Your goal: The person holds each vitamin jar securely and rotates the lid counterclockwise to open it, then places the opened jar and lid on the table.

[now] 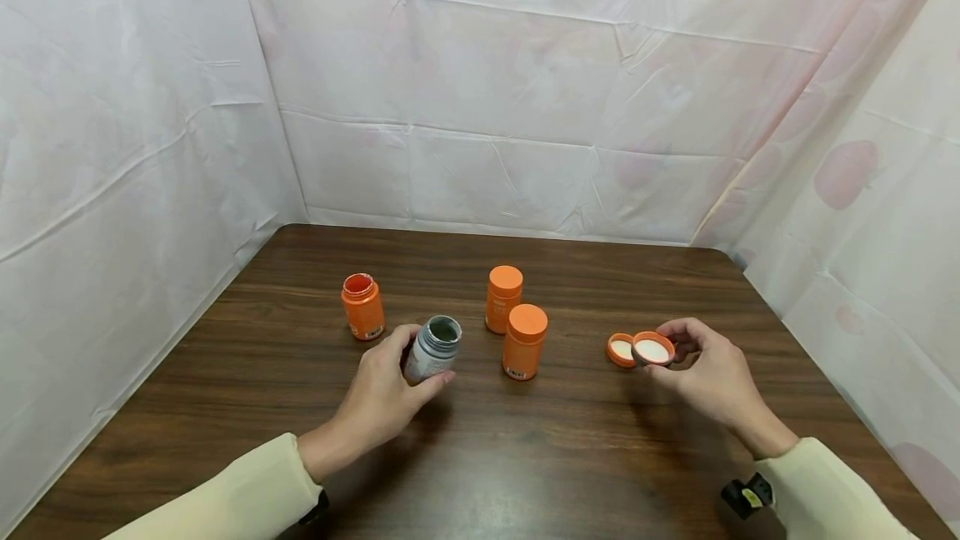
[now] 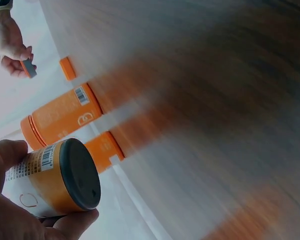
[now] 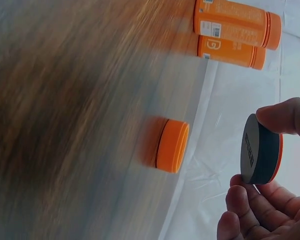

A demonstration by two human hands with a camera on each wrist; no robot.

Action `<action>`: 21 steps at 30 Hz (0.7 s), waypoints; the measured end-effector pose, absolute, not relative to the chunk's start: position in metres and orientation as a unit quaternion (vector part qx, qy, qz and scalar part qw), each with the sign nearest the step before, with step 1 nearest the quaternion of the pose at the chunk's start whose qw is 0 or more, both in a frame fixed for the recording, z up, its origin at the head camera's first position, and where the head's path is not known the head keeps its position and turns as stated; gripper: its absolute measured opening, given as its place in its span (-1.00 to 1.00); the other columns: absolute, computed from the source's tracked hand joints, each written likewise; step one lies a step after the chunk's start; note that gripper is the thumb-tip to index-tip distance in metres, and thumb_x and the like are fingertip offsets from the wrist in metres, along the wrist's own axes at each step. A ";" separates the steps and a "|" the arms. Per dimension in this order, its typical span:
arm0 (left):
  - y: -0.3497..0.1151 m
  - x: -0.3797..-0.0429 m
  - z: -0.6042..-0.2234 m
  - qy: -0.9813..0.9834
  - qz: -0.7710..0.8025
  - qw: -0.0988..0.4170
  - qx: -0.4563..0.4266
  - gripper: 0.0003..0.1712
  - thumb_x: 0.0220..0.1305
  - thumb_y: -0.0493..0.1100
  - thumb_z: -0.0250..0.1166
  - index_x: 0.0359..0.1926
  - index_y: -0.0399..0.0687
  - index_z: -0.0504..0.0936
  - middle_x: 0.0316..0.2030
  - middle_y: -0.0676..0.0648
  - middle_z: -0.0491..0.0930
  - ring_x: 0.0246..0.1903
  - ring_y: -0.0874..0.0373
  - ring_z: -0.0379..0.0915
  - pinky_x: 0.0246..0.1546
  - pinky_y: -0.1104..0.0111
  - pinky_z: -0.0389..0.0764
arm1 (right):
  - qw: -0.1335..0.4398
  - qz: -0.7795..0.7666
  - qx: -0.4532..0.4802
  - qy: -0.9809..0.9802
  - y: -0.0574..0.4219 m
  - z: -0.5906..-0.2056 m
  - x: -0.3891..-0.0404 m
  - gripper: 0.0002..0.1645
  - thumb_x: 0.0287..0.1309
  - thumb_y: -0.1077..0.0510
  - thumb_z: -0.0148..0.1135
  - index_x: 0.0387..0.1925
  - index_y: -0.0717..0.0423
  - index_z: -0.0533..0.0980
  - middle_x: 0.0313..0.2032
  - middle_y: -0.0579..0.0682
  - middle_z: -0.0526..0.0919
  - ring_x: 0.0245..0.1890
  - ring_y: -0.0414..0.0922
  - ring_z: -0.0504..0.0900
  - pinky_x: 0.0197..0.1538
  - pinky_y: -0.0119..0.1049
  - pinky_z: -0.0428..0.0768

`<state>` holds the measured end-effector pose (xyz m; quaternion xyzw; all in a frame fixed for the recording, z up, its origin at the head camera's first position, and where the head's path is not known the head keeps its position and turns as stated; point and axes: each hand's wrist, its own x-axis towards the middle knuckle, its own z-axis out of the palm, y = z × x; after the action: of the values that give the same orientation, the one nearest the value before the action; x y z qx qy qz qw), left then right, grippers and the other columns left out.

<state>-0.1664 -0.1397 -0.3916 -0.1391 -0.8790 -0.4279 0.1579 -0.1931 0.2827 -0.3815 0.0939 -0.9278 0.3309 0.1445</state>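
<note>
My left hand [image 1: 385,394] grips an uncapped grey bottle [image 1: 432,352], its dark mouth tilted up. In the left wrist view that bottle [image 2: 55,175] is held clear of the table, its dark base showing. Off to the right, my right hand [image 1: 708,369] pinches a dark grey cap [image 1: 654,349] by its edge, with the orange rim and white liner facing up. The right wrist view shows the grey cap [image 3: 260,150] between thumb and fingers, apart from an orange cap [image 3: 172,146] on the table. An open orange bottle [image 1: 363,308] stands left of the grey one.
Two capped orange bottles stand near the middle, a rear bottle [image 1: 503,298] and a front bottle [image 1: 523,344]. The orange cap [image 1: 620,350] lies liner up beside my right hand. White sheeting [image 1: 487,90] hangs around the brown wooden table [image 1: 525,465].
</note>
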 end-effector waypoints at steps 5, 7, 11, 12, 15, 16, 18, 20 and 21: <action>-0.149 -0.166 -0.393 -0.882 -0.420 0.170 -0.126 -0.33 0.04 -0.16 0.65 0.14 -0.10 0.53 -0.07 -0.05 0.67 -0.10 0.12 0.61 -0.05 0.13 0.64 | 0.137 0.317 0.074 -0.936 0.288 -0.382 -0.197 -0.39 -0.07 0.07 0.67 0.01 0.12 0.56 -0.22 0.02 0.68 -0.28 -0.04 0.60 -0.30 -0.38 0.49; -0.152 -0.165 -0.393 -0.883 -0.418 0.174 -0.121 -0.32 0.04 -0.15 0.65 0.15 -0.11 0.52 -0.07 -0.07 0.67 -0.10 0.09 0.62 -0.06 0.11 0.64 | 0.138 0.313 0.069 -0.937 0.291 -0.383 -0.199 -0.39 -0.06 0.05 0.66 0.00 0.12 0.56 -0.21 0.02 0.68 -0.27 -0.04 0.58 -0.30 -0.37 0.48; -0.158 -0.166 -0.394 -0.884 -0.413 0.183 -0.116 -0.32 0.03 -0.17 0.65 0.13 -0.14 0.51 -0.08 -0.10 0.67 -0.12 0.06 0.62 -0.08 0.10 0.64 | 0.136 0.310 0.058 -0.939 0.296 -0.385 -0.202 -0.39 -0.04 0.00 0.66 0.00 0.12 0.56 -0.20 0.02 0.68 -0.27 -0.06 0.57 -0.31 -0.37 0.47; -0.159 -0.166 -0.394 -0.885 -0.412 0.186 -0.114 -0.32 0.02 -0.17 0.66 0.12 -0.15 0.50 -0.09 -0.10 0.67 -0.13 0.06 0.62 -0.09 0.10 0.64 | 0.134 0.309 0.056 -0.940 0.297 -0.385 -0.203 -0.39 -0.04 0.00 0.65 0.00 0.12 0.56 -0.20 0.02 0.67 -0.28 -0.08 0.57 -0.30 -0.38 0.47; -0.161 -0.166 -0.394 -0.885 -0.408 0.193 -0.111 -0.32 0.01 -0.18 0.66 0.11 -0.16 0.50 -0.10 -0.11 0.67 -0.15 0.06 0.62 -0.11 0.11 0.63 | 0.130 0.310 0.050 -0.941 0.301 -0.386 -0.206 -0.38 -0.02 -0.02 0.64 0.00 0.13 0.56 -0.20 0.03 0.67 -0.30 -0.13 0.57 -0.30 -0.38 0.48; -0.162 -0.166 -0.395 -0.885 -0.407 0.195 -0.110 -0.32 0.01 -0.18 0.66 0.11 -0.17 0.50 -0.11 -0.11 0.67 -0.15 0.06 0.62 -0.11 0.11 0.63 | 0.129 0.309 0.048 -0.941 0.302 -0.386 -0.207 -0.38 -0.02 -0.03 0.64 0.01 0.13 0.56 -0.20 0.03 0.68 -0.30 -0.14 0.57 -0.30 -0.38 0.48; -0.163 -0.166 -0.396 -0.885 -0.407 0.198 -0.109 -0.33 0.02 -0.18 0.65 0.11 -0.17 0.50 -0.11 -0.10 0.67 -0.15 0.07 0.62 -0.12 0.11 0.63 | 0.128 0.306 0.046 -0.942 0.304 -0.387 -0.209 -0.39 0.00 -0.03 0.63 0.01 0.14 0.56 -0.19 0.03 0.68 -0.30 -0.15 0.57 -0.30 -0.38 0.49; -0.165 -0.166 -0.396 -0.884 -0.406 0.203 -0.108 -0.34 0.03 -0.17 0.65 0.10 -0.16 0.50 -0.11 -0.10 0.68 -0.15 0.08 0.63 -0.13 0.11 0.63 | 0.122 0.301 0.044 -0.945 0.305 -0.387 -0.211 -0.38 0.01 -0.04 0.62 0.02 0.15 0.55 -0.20 0.03 0.68 -0.30 -0.13 0.57 -0.31 -0.36 0.49; -0.165 -0.166 -0.396 -0.884 -0.406 0.205 -0.107 -0.34 0.03 -0.17 0.65 0.10 -0.16 0.50 -0.12 -0.10 0.68 -0.16 0.08 0.63 -0.13 0.11 0.63 | 0.118 0.297 0.043 -0.947 0.306 -0.388 -0.212 -0.38 0.02 -0.05 0.62 0.02 0.15 0.55 -0.21 0.03 0.68 -0.29 -0.12 0.57 -0.31 -0.34 0.49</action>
<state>-0.1658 -0.1653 -0.3964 -0.1067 -0.8842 -0.4061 0.2047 -0.2116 0.3061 -0.3876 0.0425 -0.9465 0.2971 0.1185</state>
